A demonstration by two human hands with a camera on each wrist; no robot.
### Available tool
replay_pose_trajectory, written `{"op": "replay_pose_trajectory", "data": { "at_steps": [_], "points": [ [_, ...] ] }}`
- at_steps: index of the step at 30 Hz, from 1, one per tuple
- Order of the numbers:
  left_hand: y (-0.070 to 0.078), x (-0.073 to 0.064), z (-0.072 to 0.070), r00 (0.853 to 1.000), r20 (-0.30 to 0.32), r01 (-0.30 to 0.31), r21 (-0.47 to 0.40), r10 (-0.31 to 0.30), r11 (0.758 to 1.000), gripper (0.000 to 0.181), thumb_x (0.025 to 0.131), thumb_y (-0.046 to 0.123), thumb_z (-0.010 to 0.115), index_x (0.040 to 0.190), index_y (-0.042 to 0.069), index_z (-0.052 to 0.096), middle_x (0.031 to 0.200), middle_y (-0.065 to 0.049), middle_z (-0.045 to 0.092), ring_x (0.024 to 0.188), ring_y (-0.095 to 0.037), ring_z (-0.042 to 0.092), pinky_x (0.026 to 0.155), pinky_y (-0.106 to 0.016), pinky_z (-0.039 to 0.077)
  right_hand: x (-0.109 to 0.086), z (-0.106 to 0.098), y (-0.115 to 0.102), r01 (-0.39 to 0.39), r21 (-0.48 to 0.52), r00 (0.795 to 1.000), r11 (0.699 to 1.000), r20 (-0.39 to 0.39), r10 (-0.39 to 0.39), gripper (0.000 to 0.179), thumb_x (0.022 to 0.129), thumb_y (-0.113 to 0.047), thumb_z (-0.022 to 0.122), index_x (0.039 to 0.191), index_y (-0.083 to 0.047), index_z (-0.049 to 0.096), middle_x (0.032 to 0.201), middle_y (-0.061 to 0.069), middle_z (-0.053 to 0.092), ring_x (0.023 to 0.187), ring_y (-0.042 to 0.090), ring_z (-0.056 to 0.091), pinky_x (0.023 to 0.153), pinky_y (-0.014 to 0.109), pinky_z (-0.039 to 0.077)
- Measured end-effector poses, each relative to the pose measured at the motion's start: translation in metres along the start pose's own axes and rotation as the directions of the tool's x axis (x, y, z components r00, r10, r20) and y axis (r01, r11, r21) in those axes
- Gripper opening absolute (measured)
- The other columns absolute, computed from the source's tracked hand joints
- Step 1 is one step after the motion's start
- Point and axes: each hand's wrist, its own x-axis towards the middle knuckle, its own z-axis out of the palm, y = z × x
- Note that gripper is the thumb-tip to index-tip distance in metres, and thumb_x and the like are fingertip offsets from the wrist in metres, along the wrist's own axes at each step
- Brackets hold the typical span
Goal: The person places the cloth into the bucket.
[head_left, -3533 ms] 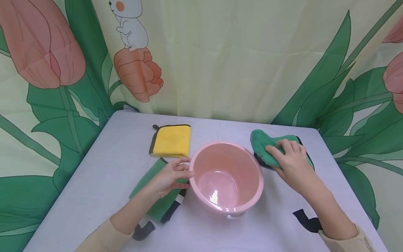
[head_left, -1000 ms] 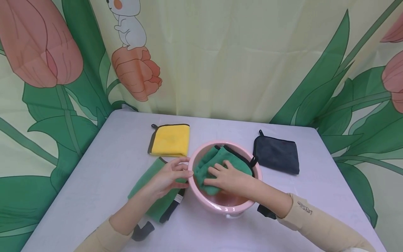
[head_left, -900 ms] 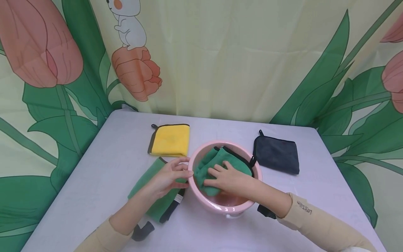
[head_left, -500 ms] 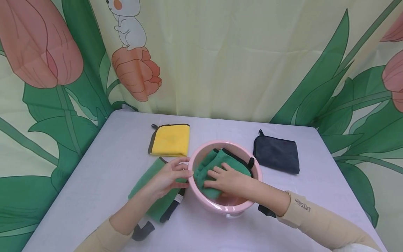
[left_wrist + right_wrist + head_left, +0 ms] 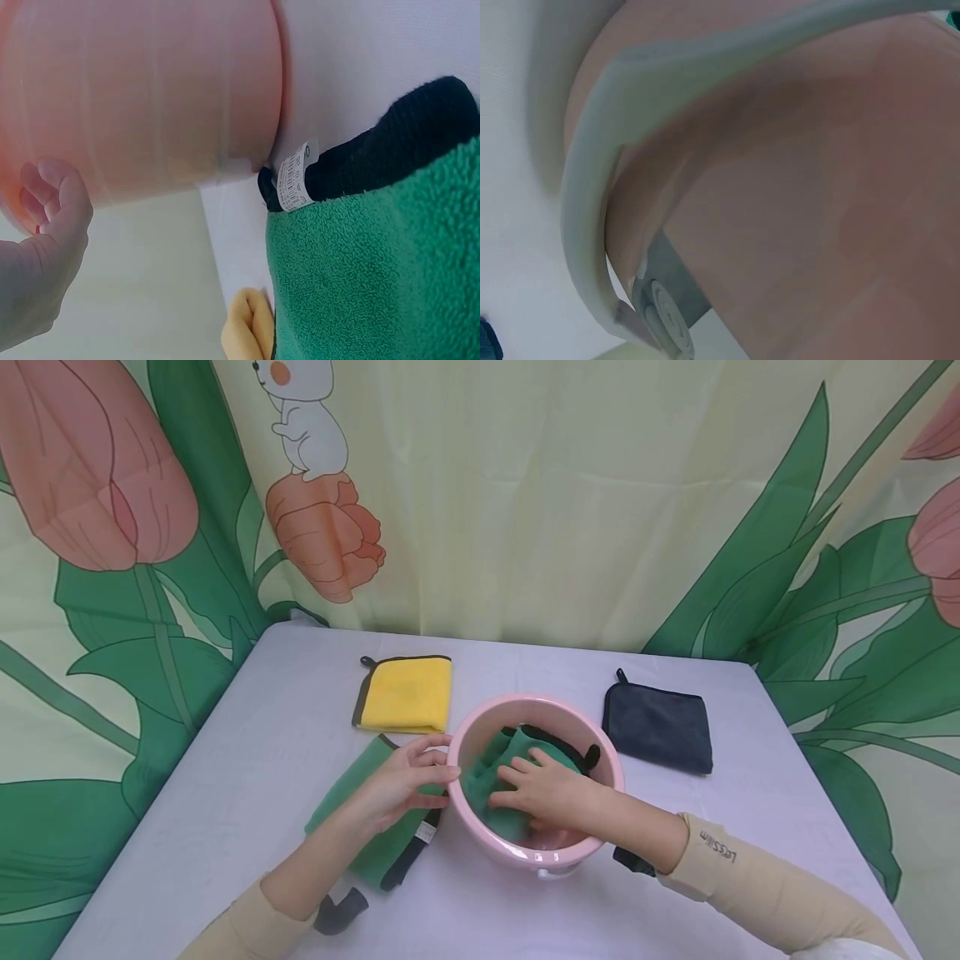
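Note:
In the head view, my left hand (image 5: 408, 777) holds the left rim of a pink bucket (image 5: 476, 827), one finger laid over the edge. The left wrist view shows its bent fingers against the bucket's outer wall. My right hand (image 5: 551, 789) reaches inside over the right rim, fingers spread on top of a green towel (image 5: 491, 777) with black trim. The towel lies bunched below the rim, its black loop toward the right wall. The right wrist view shows the bucket's wall and white handle (image 5: 592, 210), with the hand out of sight.
Another green towel (image 5: 397, 847) lies folded under my left forearm, a white label on its dark border. A folded yellow towel (image 5: 408, 693) is behind it. Right of the bucket lies a dark folded towel (image 5: 660, 727). A printed curtain (image 5: 540, 510) hangs behind the table (image 5: 247, 760).
My right hand has brought the green towel from atop the dark one into the bucket. Over the last second the towel has sunk lower inside. My left hand has stayed at the rim.

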Motion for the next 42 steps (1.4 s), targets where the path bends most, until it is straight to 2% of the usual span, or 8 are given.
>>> {"op": "replay_pose_trajectory", "data": {
  "at_steps": [6, 10, 13, 20, 25, 29, 32, 42],
  "points": [
    [0.0, 0.0, 0.0, 1.0, -0.004, -0.006, -0.002, 0.006, 1.0, 0.052, 0.084, 0.011, 0.063, 0.13, 0.003, 0.04, 0.089, -0.003, 0.06, 0.076, -0.014, 0.058, 0.085, -0.05, 0.048, -0.003, 0.001, 0.007, -0.06, 0.052, 0.988, 0.997, -0.141, 0.066, 0.04, 0.08, -0.025, 0.067, 0.118, -0.031, 0.055, 0.11, -0.001, 0.05, 0.101, 0.018, 0.045, 0.089, 0.04, 0.036],
    [-0.001, 0.0, 0.0, 1.0, -0.001, -0.012, -0.005, 0.012, 1.0, 0.052, 0.083, 0.012, 0.064, 0.129, 0.003, 0.04, 0.085, 0.0, 0.06, 0.075, -0.014, 0.058, 0.084, -0.049, 0.048, -0.015, -0.005, 0.018, -0.087, 0.188, 0.941, 0.978, -0.308, 0.143, 0.042, 0.079, -0.023, 0.07, 0.118, -0.024, 0.055, 0.114, 0.001, 0.052, 0.107, 0.021, 0.047, 0.091, 0.043, 0.035],
    [-0.001, 0.0, 0.0, 1.0, -0.002, -0.017, -0.005, 0.017, 1.0, 0.053, 0.083, 0.011, 0.064, 0.129, 0.002, 0.04, 0.085, 0.001, 0.06, 0.075, -0.014, 0.057, 0.083, -0.048, 0.049, -0.031, -0.011, 0.031, -0.113, 0.305, 0.866, 0.946, -0.437, 0.245, 0.042, 0.078, -0.018, 0.07, 0.118, -0.018, 0.056, 0.117, 0.005, 0.053, 0.111, 0.024, 0.046, 0.092, 0.048, 0.033],
    [-0.001, 0.001, 0.0, 1.0, -0.013, -0.005, -0.02, 0.005, 1.0, 0.051, 0.083, 0.009, 0.063, 0.129, 0.004, 0.041, 0.085, 0.0, 0.06, 0.074, -0.014, 0.057, 0.081, -0.045, 0.05, -0.072, -0.002, 0.075, -0.388, 0.448, 0.586, 0.805, -0.555, 0.591, 0.052, 0.074, -0.017, 0.069, 0.123, -0.011, 0.049, 0.126, 0.018, 0.044, 0.115, 0.036, 0.038, 0.091, 0.061, 0.024],
    [-0.002, 0.002, 0.0, 1.0, -0.013, -0.007, -0.014, 0.007, 1.0, 0.052, 0.083, 0.009, 0.063, 0.13, 0.004, 0.041, 0.085, 0.001, 0.06, 0.074, -0.014, 0.058, 0.08, -0.044, 0.051, -0.092, 0.029, 0.1, -0.603, 0.485, 0.491, 0.633, -0.4, 0.774, 0.068, 0.076, -0.029, 0.069, 0.134, -0.015, 0.038, 0.135, 0.02, 0.034, 0.122, 0.04, 0.031, 0.095, 0.062, 0.017],
    [-0.002, 0.002, 0.0, 1.0, -0.01, -0.007, -0.013, 0.007, 1.0, 0.05, 0.084, 0.008, 0.061, 0.129, 0.004, 0.041, 0.085, 0.001, 0.06, 0.074, -0.014, 0.058, 0.079, -0.043, 0.051, -0.099, 0.06, 0.112, -0.718, 0.483, 0.466, 0.501, -0.2, 0.862, 0.078, 0.078, -0.043, 0.065, 0.141, -0.016, 0.028, 0.14, 0.023, 0.026, 0.127, 0.043, 0.023, 0.096, 0.065, 0.013],
    [-0.002, 0.002, 0.0, 1.0, -0.013, -0.004, -0.016, 0.004, 1.0, 0.051, 0.083, 0.008, 0.062, 0.129, 0.005, 0.041, 0.085, 0.001, 0.061, 0.074, -0.014, 0.058, 0.08, -0.044, 0.051, -0.101, 0.085, 0.12, -0.77, 0.464, 0.46, 0.438, -0.074, 0.885, 0.086, 0.078, -0.055, 0.058, 0.144, -0.015, 0.02, 0.142, 0.026, 0.02, 0.128, 0.045, 0.018, 0.094, 0.067, 0.012],
    [-0.003, 0.003, -0.001, 1.0, -0.007, -0.002, -0.01, 0.002, 1.0, 0.053, 0.083, 0.01, 0.063, 0.131, 0.004, 0.04, 0.089, -0.002, 0.061, 0.076, -0.015, 0.058, 0.081, -0.045, 0.05, -0.104, 0.139, 0.129, -0.822, 0.455, 0.461, 0.343, 0.177, 0.87, 0.099, 0.073, -0.072, 0.05, 0.145, -0.012, 0.015, 0.141, 0.032, 0.015, 0.126, 0.052, 0.013, 0.093, 0.073, 0.006]
  ]
}}
